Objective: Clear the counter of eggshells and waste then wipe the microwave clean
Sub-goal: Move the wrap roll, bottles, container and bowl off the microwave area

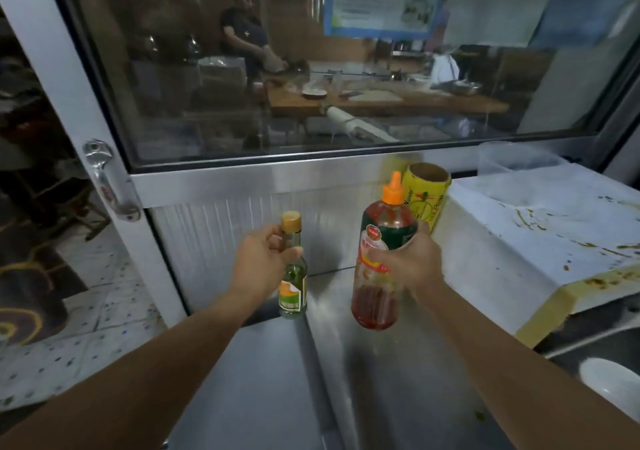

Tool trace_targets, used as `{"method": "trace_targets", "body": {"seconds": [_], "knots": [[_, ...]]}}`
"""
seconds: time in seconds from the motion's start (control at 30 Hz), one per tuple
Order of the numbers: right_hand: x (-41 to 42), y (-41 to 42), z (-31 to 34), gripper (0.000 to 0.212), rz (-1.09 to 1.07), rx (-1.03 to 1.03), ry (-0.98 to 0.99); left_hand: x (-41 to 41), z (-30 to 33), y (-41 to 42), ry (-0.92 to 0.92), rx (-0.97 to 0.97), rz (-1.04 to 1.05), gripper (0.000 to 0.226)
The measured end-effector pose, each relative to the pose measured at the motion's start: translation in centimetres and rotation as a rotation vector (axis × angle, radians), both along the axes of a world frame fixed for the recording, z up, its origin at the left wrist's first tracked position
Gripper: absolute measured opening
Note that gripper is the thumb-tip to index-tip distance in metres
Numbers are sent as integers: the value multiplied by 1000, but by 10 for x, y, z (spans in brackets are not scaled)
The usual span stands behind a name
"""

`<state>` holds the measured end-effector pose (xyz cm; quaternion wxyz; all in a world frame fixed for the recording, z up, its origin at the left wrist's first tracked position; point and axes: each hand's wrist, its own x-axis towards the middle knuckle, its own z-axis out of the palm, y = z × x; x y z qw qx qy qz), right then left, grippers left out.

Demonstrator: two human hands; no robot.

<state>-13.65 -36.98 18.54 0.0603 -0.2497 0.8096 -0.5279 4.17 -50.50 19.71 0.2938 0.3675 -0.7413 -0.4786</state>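
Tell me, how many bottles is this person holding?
2. A small green glass bottle in the left hand, and a big red sauce bottle with an orange cap in the right hand. None elsewhere visible.

- Left hand (263, 259) wrapped around neck of small green glass bottle (293, 276), gold cap up, base at or just above steel counter (263, 380) — contact unclear.
- Right hand (407, 259) gripping large red sauce bottle (379, 266), orange nozzle up, tilted slightly, base apparently off the counter.
- Yellow cylindrical can (427, 200) upright behind sauce bottle, against the back wall.
- Stained white microwave (540, 238) at right, brown splatters across its top.
- White bowl (613, 387) at lower right edge.
- Glass window (311, 68) above the counter.
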Motion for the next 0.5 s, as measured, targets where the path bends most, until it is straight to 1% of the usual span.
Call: {"method": "trace_targets", "body": {"seconds": [0.13,0.2,0.27,0.37,0.5], "knots": [[-21,-18,-9,74,-70,17,5,-27,-11,-22,4,9,-52,17],[-31,-31,-16,73,-99,10,-15,-40,-17,-34,5,24,-93,16],[-39,-45,-23,71,-150,0,-30,-51,-23,-47,7,40,-112,17],[-51,-66,-37,75,-232,0,-27,-65,-35,-65,16,50,-134,22],[-62,-84,-55,74,-297,-21,-7,-79,-52,-82,15,51,-159,22]]}}
